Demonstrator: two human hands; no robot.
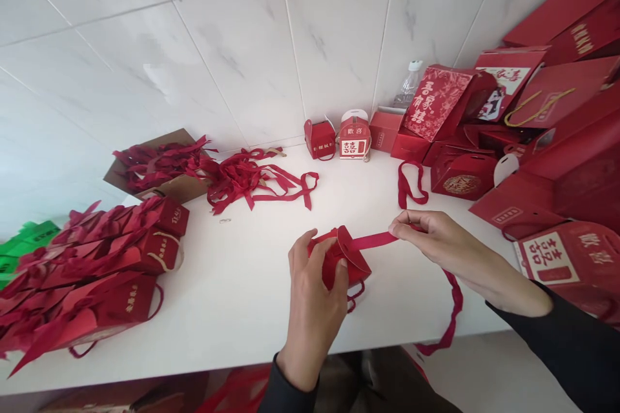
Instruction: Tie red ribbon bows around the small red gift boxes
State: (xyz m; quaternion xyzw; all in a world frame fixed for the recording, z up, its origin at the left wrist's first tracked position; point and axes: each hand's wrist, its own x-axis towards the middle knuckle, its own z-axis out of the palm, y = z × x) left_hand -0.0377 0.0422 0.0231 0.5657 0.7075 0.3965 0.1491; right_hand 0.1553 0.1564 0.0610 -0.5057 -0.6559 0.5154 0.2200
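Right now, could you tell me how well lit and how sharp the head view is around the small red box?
Head view: soft, even light with only faint shadows beneath the left hand and the small red box; head view edges bend, so the table rim curves; the right hand and ribbon look sharp.

My white table (227, 297) is a mess. On my left there's a stack of ribbon-tied red boxes (97, 264), with something green (26, 239) behind it. A cardboard box (169, 186) stuffed with ribbons sits near the tiled wall (242, 45), touching a loose ribbon pile (252, 182). Two little red boxes (320, 139) and a plastic bottle (408, 85) stand against the wall. There's a heap of red gift bags (562, 142) on my right.
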